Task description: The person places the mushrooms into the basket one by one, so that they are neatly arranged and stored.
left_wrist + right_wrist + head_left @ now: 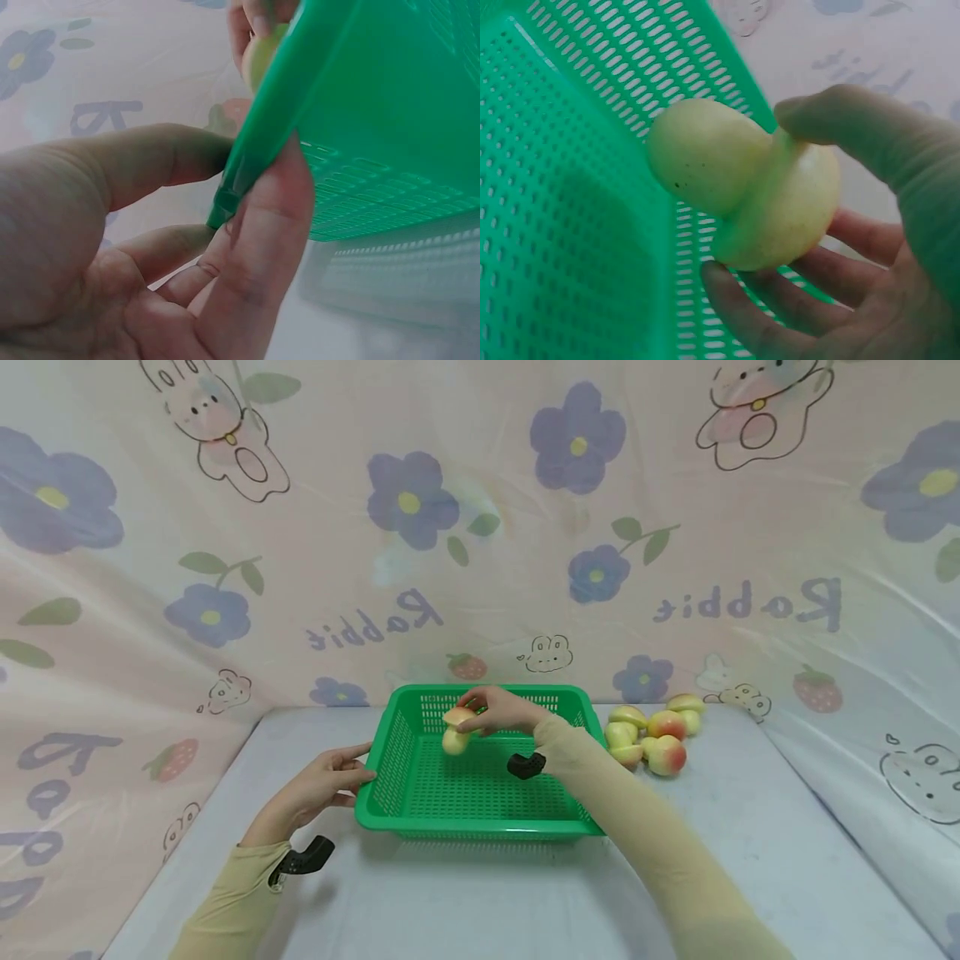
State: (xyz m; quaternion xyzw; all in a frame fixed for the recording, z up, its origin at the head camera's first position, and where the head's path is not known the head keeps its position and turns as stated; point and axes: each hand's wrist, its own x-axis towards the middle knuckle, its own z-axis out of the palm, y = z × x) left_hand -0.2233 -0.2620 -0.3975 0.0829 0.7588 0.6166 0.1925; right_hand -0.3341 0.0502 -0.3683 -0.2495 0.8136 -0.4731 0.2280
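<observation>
A green plastic basket (480, 825) with slotted walls stands in the middle of the table. My left hand (322, 785) grips its left rim, and the left wrist view has the thumb and fingers on both sides of that rim (259, 139). Above the back left part of the basket, my right hand (501, 710) holds a toy mushroom (454, 742). Seen from the right wrist, the mushroom (701, 154) has a pale, rounded stem pointing away from the palm. Thumb and fingers lie around its cap, whose far side is hidden.
Several similar toy mushrooms (664, 755) with yellow and red caps lie in a group right of the basket. A white cloth covers the table (450, 902). Behind it hangs a curtain (495, 560) printed with rabbits and flowers.
</observation>
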